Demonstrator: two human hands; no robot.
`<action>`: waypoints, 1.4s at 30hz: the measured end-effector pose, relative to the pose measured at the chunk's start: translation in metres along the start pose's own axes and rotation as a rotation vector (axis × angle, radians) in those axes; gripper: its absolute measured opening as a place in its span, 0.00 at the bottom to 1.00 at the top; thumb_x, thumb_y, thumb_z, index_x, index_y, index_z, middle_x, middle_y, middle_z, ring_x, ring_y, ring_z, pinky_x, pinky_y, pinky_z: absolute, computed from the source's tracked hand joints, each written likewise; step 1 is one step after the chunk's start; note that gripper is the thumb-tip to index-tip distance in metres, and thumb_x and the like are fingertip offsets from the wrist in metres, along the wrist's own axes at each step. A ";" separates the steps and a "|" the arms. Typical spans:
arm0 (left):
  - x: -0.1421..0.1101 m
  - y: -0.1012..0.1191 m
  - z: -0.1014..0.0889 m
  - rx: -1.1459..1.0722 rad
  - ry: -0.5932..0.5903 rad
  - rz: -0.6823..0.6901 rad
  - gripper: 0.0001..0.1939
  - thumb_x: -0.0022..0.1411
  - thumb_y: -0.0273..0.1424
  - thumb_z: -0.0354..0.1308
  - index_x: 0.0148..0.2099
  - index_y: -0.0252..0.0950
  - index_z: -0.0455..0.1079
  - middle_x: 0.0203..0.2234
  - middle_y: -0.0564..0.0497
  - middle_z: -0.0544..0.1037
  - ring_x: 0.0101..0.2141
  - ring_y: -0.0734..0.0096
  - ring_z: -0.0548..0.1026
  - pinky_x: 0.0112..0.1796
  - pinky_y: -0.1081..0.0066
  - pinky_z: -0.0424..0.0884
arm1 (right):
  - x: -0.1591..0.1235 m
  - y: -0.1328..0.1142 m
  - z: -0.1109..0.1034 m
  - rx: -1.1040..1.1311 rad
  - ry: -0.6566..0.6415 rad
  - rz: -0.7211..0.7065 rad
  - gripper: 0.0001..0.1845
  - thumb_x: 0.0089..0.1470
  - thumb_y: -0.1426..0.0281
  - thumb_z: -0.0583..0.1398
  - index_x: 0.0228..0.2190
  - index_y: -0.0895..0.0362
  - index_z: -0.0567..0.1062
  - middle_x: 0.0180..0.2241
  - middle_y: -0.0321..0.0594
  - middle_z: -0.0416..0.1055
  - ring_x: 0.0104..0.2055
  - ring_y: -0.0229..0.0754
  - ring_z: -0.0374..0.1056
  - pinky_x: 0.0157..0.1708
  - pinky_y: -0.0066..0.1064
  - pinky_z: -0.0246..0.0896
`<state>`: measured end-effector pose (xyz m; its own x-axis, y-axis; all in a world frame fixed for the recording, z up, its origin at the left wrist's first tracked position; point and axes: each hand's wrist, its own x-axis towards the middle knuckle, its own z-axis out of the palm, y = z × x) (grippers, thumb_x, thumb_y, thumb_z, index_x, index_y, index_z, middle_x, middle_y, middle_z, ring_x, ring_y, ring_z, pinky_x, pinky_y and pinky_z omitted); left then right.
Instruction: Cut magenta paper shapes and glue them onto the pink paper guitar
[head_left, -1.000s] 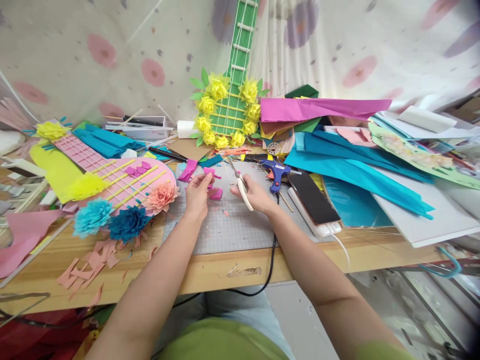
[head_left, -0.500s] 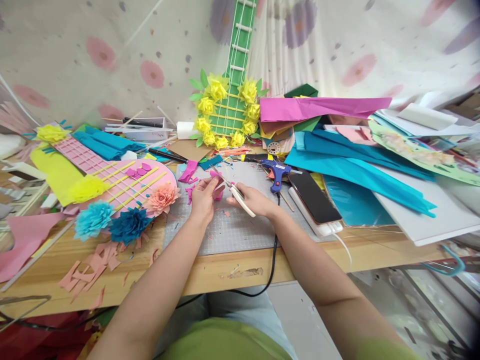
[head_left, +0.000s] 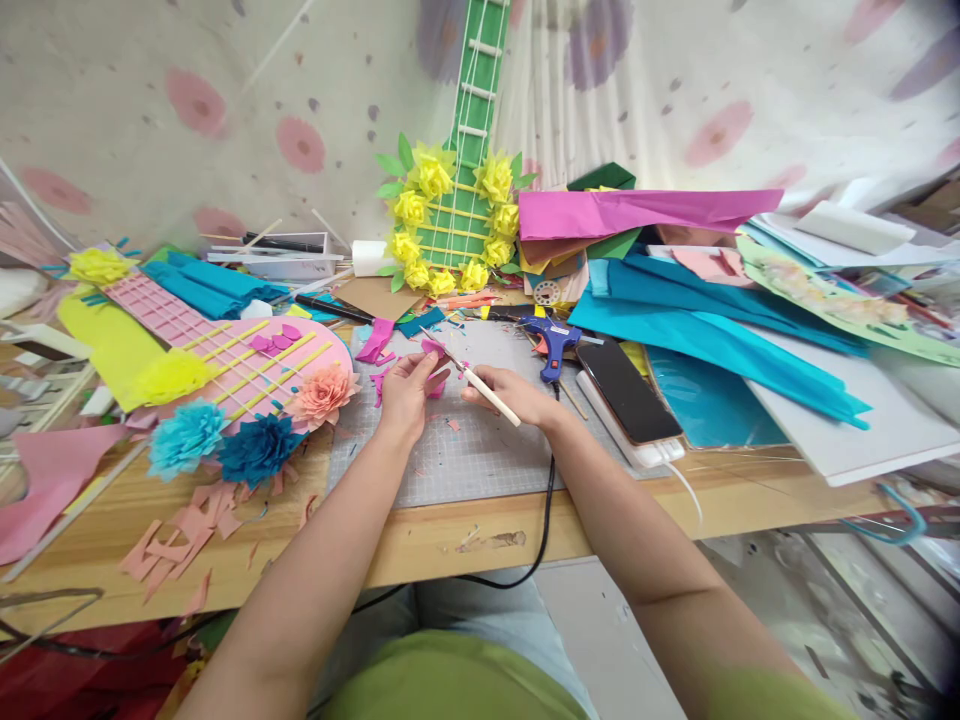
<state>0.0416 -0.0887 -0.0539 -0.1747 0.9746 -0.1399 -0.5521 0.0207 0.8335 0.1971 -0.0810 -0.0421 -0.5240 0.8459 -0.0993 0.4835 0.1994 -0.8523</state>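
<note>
Over the grey cutting mat (head_left: pixel 480 465), my left hand (head_left: pixel 407 395) pinches a small magenta paper piece (head_left: pixel 430 346) between thumb and finger. My right hand (head_left: pixel 517 393) is closed around white-handled scissors (head_left: pixel 491 394), whose blades point up and left at that paper. Magenta scraps (head_left: pixel 377 388) lie on the mat beside and behind my left hand. To the left rests a pink paper guitar (head_left: pixel 240 365) with paper flowers and several magenta petals on it. A blue glue gun (head_left: pixel 553 345) sits behind my right hand.
A green guitar with yellow flowers (head_left: pixel 471 215) stands at the back. A phone (head_left: pixel 628 390) lies on a white power strip (head_left: pixel 646 455) at the right, near blue paper sheets (head_left: pixel 720 330). The glue gun's black cord (head_left: pixel 549 510) hangs over the table edge. Peach scraps (head_left: pixel 180 530) lie front left.
The scissor handles have come together and the blades have turned slightly. My left hand keeps its pinch on the magenta paper. The whole view has shifted slightly.
</note>
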 end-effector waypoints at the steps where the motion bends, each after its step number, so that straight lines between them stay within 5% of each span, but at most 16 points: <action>1: 0.000 0.001 0.000 0.006 -0.005 -0.002 0.12 0.38 0.31 0.65 0.24 0.32 0.66 0.25 0.52 0.75 0.32 0.70 0.75 0.35 0.71 0.70 | -0.001 -0.001 -0.001 0.010 -0.007 0.000 0.21 0.44 0.51 0.56 0.26 0.57 0.63 0.18 0.30 0.57 0.22 0.33 0.52 0.23 0.26 0.47; 24: 0.007 0.015 -0.015 0.252 -0.214 -0.123 0.10 0.38 0.30 0.65 0.26 0.31 0.70 0.25 0.48 0.76 0.32 0.66 0.76 0.29 0.71 0.72 | -0.011 -0.001 -0.030 0.100 -0.227 0.067 0.22 0.41 0.52 0.59 0.22 0.57 0.61 0.14 0.26 0.54 0.16 0.28 0.49 0.16 0.24 0.43; 42: 0.011 0.020 -0.020 0.209 -0.246 -0.170 0.07 0.38 0.26 0.65 0.21 0.31 0.70 0.23 0.50 0.75 0.31 0.69 0.75 0.30 0.73 0.72 | -0.009 0.014 -0.035 0.050 -0.148 0.084 0.20 0.43 0.52 0.57 0.23 0.57 0.61 0.15 0.28 0.55 0.16 0.30 0.52 0.17 0.25 0.45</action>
<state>0.0122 -0.0824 -0.0499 0.1208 0.9774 -0.1738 -0.3735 0.2069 0.9043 0.2326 -0.0684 -0.0354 -0.5828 0.7755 -0.2428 0.4965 0.1033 -0.8619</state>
